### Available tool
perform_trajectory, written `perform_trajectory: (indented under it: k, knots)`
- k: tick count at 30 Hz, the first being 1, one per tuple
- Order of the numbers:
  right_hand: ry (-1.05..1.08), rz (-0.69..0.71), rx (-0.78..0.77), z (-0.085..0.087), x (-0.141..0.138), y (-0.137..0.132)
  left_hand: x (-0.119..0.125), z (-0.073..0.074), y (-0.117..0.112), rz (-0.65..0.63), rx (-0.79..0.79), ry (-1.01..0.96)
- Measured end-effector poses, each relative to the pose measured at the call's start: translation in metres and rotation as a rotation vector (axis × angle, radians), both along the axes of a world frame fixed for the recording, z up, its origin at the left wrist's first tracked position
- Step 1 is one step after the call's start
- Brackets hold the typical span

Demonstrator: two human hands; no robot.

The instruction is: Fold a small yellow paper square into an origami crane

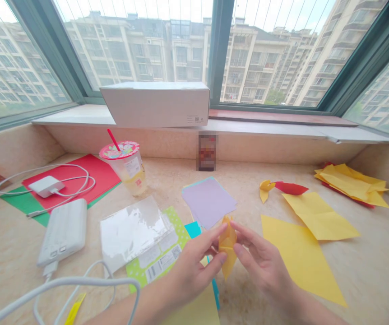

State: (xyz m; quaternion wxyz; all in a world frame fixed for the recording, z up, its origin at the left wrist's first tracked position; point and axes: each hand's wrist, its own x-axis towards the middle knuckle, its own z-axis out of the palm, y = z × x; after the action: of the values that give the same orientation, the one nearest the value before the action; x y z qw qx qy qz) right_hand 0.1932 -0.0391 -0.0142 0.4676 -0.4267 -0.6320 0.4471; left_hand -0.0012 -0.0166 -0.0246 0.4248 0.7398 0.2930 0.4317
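1. Two hands share one folded yellow paper (227, 243): the left hand (203, 257) pinches its left side, and the right hand (262, 259) sets thumb and forefinger against its right edge, fingers narrow. It is held above the stone counter (245, 196), in front of the lilac paper (208, 202).
2. Right of the hands lie two flat yellow sheets (301, 259), slightly overlapping; beyond them sits one red-and-yellow folded piece (291, 188).
3. Left of the hands are one green dotted packet (160, 262) and one clear sleeve (130, 230) overlapping it.
4. Farther left: one power bank (64, 230), one white charger (46, 186) on a red sheet (94, 171), and one lidded cup (133, 176) with one straw (113, 139).
5. At the back stands one white box (157, 106).
6. The left hand and forearm partly cover the packet and the blue paper (192, 229); the curled left fingers are partly hidden. The far-right paper pile (353, 183) overlaps too much to count. One small upright object (207, 152) is pixelated.
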Motion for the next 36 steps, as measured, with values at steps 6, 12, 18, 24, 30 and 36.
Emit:
perform_trajectory:
  k: [6, 12, 18, 24, 30, 36]
  knots:
    - [-0.025, -0.069, 0.074, -0.005, -0.001, 0.000, 0.001, -0.006, 0.000, -0.009, -0.015, -0.006]
    - [-0.033, -0.084, 0.100, -0.006, 0.000, -0.002, 0.001, -0.004, 0.001, -0.019, -0.019, -0.012]
    - [-0.022, -0.084, 0.091, -0.009, -0.001, -0.003, 0.001, -0.001, 0.000, -0.026, -0.001, -0.026]
    - [-0.036, -0.072, 0.095, -0.008, -0.001, -0.003, 0.001, 0.000, 0.000, -0.030, -0.009, -0.056]
    - [-0.052, -0.041, 0.098, -0.007, 0.000, -0.001, 0.000, 0.006, -0.001, -0.043, -0.011, -0.038]
    - [-0.070, -0.043, 0.119, -0.006, 0.000, -0.001, -0.001, 0.010, -0.003, -0.029, 0.003, -0.034]
